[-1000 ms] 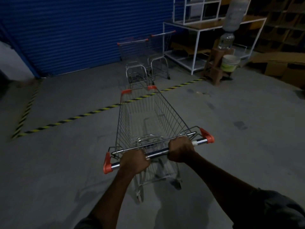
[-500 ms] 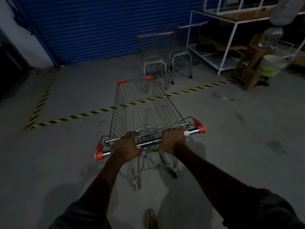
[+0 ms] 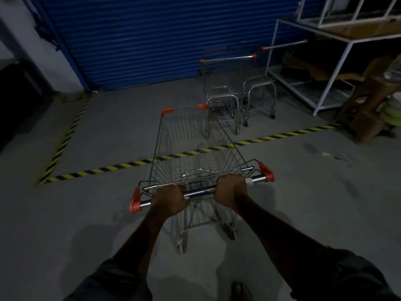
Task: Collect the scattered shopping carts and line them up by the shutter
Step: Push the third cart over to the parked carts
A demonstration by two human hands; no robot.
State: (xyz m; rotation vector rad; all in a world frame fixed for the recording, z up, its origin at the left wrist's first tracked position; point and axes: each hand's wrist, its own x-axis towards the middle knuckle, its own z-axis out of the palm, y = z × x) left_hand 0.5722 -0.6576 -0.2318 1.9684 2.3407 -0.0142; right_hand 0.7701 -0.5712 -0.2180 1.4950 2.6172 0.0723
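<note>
Grey concrete floor (image 3: 108,131) runs up to a blue shutter (image 3: 141,40), crossed by a line of yellow-and-black tape (image 3: 104,169). The cart (image 3: 171,144) stands mid-floor with its nose towards the shutter, and the tape shows through its wire basket. Both hands are wrapped round the handle (image 3: 199,191). The left hand (image 3: 170,199) sits near the left orange end cap and the right hand (image 3: 231,189) towards the right one, with bare chrome between them. Two parked carts (image 3: 222,98) stand side by side beyond the tape, near the shutter and just beside a white rack (image 3: 338,68).

The basket is empty wire, so the cart is probably light for its bulk, and stiff. It rolls rather than lifts, so steering should matter more than effort, since swivel wheels may let the nose wander on smooth concrete. The handle looks like the right place to hold. Hands set apart on it give leverage to turn, where the thin wire sides would give little control. Chrome is slick, so a full closed grip suits it. Metal on metal will likely clang rather than break, but the nose points close to the nearer parked cart and wants a gentle approach.
</note>
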